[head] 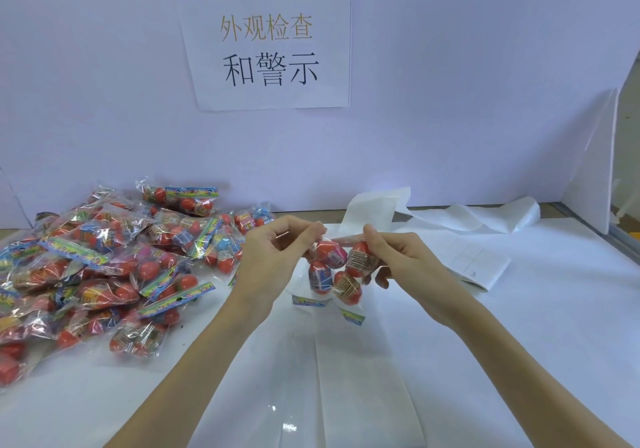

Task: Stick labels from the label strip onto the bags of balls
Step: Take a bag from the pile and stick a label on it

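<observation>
White table (519, 343) and wall lay before us — a heap of bags (104, 267) at left. Our left hand (273, 250) and right hand (398, 253) pinched one bag of balls (334, 271) between them, held above the table — label strip (467, 219) trailing behind.

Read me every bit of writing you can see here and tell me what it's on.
"外观检查": top line, gold, on the paper sign taped to the wall.
"和警示": bottom line, black, same sign.
Print on the held bag of balls and the pile of bags: too small and blurred.
Sheet of labels: unreadable.
</observation>
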Demonstrator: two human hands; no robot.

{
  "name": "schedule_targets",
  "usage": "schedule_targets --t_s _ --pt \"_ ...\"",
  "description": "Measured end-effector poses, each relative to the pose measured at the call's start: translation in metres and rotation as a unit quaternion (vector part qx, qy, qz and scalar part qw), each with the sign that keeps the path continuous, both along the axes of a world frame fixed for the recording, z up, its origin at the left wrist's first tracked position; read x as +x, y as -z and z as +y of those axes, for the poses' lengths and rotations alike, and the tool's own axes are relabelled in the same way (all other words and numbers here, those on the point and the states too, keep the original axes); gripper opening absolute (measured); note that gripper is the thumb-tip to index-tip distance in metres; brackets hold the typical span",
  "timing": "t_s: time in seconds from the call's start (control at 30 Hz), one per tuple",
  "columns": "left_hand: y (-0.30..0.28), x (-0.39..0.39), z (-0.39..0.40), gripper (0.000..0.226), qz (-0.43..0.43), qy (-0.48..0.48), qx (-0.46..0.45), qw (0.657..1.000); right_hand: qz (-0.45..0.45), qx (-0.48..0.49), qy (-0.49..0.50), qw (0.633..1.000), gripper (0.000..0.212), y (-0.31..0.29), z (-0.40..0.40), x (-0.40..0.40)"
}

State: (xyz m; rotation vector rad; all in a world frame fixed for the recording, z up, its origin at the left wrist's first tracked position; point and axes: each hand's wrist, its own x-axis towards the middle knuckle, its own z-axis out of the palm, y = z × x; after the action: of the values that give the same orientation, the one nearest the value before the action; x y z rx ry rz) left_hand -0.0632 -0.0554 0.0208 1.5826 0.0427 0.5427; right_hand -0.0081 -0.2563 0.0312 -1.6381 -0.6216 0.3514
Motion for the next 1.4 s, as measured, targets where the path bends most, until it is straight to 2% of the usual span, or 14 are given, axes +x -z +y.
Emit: schedule_targets --t_s 0.1,0.2,0.37,0.43,0.57,0.7,0.8,0.93,1.03,1.3,1.4 --pt "0.005 0.002 -0.002 0.008 -0.009 -0.032 0.000 0.999 0.002 0.007 0.022 1.000 0.048 0.002 0.003 -0.001" --pt "0.007 0.003 0.002 0.013 -0.010 -0.062 -0.020 0.998 0.037 0.008 -0.010 0.999 0.045 0.002 0.000 0.001" --pt "0.004 0.002 0.007 0.010 0.022 0.030 -0.077 0.996 0.043 0.007 -0.010 0.999 0.028 0.001 -0.002 0.004" --pt "0.003 0.002 0.002 0.023 0.038 0.069 -0.062 0.995 0.034 -0.009 -0.003 0.999 0.032 -0.003 -0.004 0.003" --pt "0.006 0.000 -0.001 0.025 0.058 0.080 0.000 0.995 0.015 -0.024 -0.034 0.999 0.032 -0.004 -0.011 0.007" --pt "0.002 -0.001 0.006 0.017 0.047 0.122 -0.046 0.990 0.025 -0.002 -0.013 1.000 0.040 -0.005 -0.015 0.010" --pt "0.001 -0.001 0.009 0.014 0.035 0.149 -0.042 0.987 0.028 0.024 0.005 0.999 0.041 -0.006 -0.015 0.011" --pt "0.004 -0.001 0.007 0.013 0.031 0.150 -0.009 0.988 0.034 0.054 0.014 0.998 0.044 -0.005 -0.012 0.011" --pt "0.005 -0.002 0.006 0.018 0.023 0.147 0.023 0.989 0.045 0.081 0.032 0.995 0.037 -0.005 -0.010 0.011" --pt "0.003 -0.004 0.007 0.018 0.016 0.149 0.042 0.988 0.105 0.136 0.025 0.985 0.027 -0.004 -0.012 0.012" --pt "0.000 -0.007 0.005 0.021 0.013 0.136 0.056 0.989 0.126 0.154 0.035 0.979 0.031 -0.003 -0.012 0.014"
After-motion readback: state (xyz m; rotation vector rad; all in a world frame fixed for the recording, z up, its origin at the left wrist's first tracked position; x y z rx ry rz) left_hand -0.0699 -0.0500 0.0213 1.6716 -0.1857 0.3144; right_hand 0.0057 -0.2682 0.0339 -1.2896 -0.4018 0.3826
